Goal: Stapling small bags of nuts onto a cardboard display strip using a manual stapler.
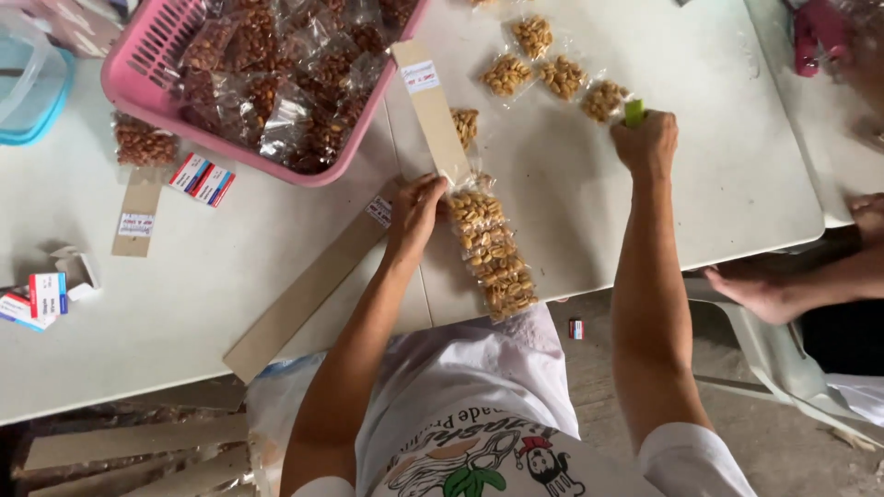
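My left hand presses on a long cardboard strip where a row of clear peanut packets hangs from it toward the table's near edge. My right hand is closed around a small green tool, probably a stapler, beside loose peanut packets lying on the white table.
A pink basket full of dark nut packets sits at the back left. A second long cardboard strip lies diagonally. Small red-and-blue boxes and another packet on a short card lie left. Another person's foot and hand show at right.
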